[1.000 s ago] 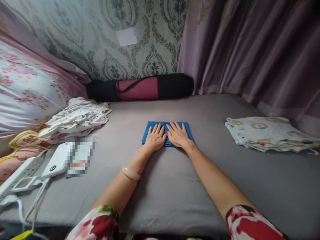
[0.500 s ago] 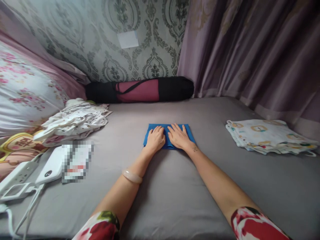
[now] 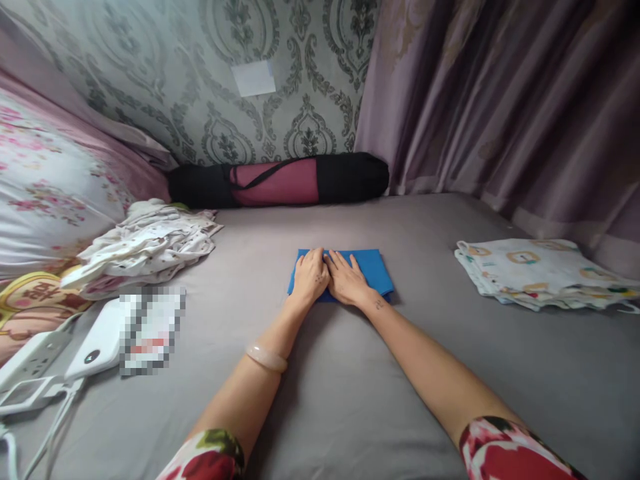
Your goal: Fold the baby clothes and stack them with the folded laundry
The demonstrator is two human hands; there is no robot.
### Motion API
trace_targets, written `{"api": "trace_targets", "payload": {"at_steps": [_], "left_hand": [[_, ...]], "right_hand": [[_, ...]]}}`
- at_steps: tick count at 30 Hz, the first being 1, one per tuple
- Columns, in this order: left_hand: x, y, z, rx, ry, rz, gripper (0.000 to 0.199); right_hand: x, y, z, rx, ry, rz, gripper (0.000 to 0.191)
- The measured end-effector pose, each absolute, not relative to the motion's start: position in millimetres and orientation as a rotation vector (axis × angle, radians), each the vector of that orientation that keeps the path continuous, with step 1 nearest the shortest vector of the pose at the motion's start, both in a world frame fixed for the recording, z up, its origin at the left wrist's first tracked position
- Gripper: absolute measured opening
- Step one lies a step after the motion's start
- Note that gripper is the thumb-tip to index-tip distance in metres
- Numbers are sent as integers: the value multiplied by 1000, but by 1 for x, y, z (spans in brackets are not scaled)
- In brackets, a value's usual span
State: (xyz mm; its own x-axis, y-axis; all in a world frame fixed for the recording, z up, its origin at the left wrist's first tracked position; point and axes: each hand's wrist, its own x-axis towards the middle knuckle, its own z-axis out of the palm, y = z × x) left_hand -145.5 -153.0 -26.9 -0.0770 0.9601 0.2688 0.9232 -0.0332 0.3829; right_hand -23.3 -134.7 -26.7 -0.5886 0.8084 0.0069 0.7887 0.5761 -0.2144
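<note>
A folded blue cloth (image 3: pixel 374 268) lies flat on the grey bed sheet (image 3: pixel 340 380) in front of me. My left hand (image 3: pixel 311 275) rests palm down on its left part, fingers stretched forward. Beside it my right hand (image 3: pixel 346 277) presses flat near the middle of the cloth, its fingers spread a little. The two hands touch or nearly touch at the fingers. Much of the cloth's left half is hidden under them, while the right half shows. A pale bangle (image 3: pixel 267 358) sits on my left forearm.
On the right lies a stack of folded white printed cloths (image 3: pixel 535 263). To the left are a heap of crumpled white cloths (image 3: pixel 150 240), a power bank (image 3: pixel 100 340), a power strip (image 3: pixel 35 357) and cables. A black and maroon rolled bag (image 3: pixel 280 181) lies along the wall.
My right hand has slid left across the blue cloth, up against my left hand, uncovering the cloth's right part. The left hand has stayed nearly in place.
</note>
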Motion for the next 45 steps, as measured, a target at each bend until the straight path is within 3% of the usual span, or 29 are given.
{"api": "trace_targets", "payload": {"at_steps": [7,14,22,45], "left_hand": [[-146,-154,-28,2094,2112,669,47],[-145,-154,-33,2239,2172,660,47],[-147,-155,-43,2353,2168,287,51],[-161,-158,-34,2218,2396,491,55]], "right_hand": [[-19,-133,-27,-1343,-2672,305,60],[0,-124,-20,-1487,-2497,47,56],[1,-129,-34,-1499,-2600,58,54],[28,-109,-22,-1683,-2411,104,59]]}}
